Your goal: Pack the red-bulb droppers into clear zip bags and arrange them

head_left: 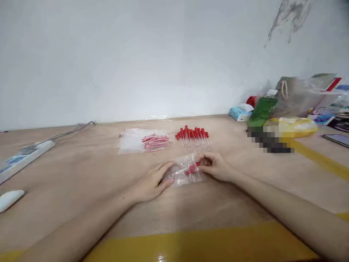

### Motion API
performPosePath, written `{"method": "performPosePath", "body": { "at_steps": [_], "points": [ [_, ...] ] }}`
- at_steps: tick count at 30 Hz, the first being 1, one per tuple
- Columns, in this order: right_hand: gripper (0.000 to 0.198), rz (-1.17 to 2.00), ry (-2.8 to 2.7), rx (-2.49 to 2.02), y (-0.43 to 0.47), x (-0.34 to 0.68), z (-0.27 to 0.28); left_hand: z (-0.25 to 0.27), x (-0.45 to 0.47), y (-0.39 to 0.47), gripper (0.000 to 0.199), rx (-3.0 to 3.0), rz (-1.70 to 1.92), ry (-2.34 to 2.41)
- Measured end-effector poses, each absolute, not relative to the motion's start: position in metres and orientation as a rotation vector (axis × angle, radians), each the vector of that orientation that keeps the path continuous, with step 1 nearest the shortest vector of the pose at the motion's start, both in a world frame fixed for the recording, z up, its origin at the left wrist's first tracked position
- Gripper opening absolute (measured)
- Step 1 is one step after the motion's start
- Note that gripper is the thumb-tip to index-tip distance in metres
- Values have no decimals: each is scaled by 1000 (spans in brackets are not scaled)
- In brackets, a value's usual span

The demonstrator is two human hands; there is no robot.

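Observation:
A clear zip bag point(180, 181) lies in front of me, with thin, see-through droppers with red bulbs inside it. My left hand point(152, 182) holds the bag's left end between thumb and fingers. At the bag's right end, my right hand point(215, 166) pinches the red bulb of a dropper point(197, 165), whose thin stem points left into the bag. Beyond my right hand lies a row of several similar droppers point(194, 134), red ends away from me. Left of them, filled bags point(156, 142) with red contents overlap a stack of flat bags point(132, 140).
A power strip point(27, 158) with a cable and a white mouse-like object point(11, 200) lie at the left. At the right are a tissue pack point(240, 112), a green pouch point(263, 111), a yellow packet point(297, 126) and a phone point(338, 139). Yellow tape point(204, 242) runs along the near edge.

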State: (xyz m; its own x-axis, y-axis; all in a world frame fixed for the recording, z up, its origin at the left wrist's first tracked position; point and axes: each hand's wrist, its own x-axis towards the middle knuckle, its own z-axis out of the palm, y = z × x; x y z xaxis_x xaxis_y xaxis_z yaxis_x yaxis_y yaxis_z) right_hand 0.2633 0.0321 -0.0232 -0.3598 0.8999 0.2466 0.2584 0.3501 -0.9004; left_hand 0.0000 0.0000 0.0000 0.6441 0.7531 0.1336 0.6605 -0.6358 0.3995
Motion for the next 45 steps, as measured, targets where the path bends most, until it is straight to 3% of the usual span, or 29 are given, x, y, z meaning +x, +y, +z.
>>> {"method": "performPosePath", "body": {
  "at_steps": [11,14,19,22,29,37,42,45],
  "points": [
    [20,1224,-1857,-1180,30,261,-16,0,0,4,45,2552,465,1089],
    [20,993,-1797,-1369,46,273,-16,0,0,5,36,2529,471,1083],
    [13,319,-1876,-1493,98,283,-6,2,0,5,18,2496,474,1052],
    [13,181,-1838,-1587,127,271,2,4,-1,5,13,2482,481,1034],
    [13,374,-1741,-1992,156,242,15,5,-2,7,12,2467,473,991],
    [15,354,-1608,-2038,153,246,37,2,-1,7,12,2459,492,997],
    [15,717,-1530,-1563,114,266,39,2,-2,8,12,2463,496,983],
    [41,883,-1387,-1271,77,276,22,3,-2,9,11,2465,500,982]
  ]
}}
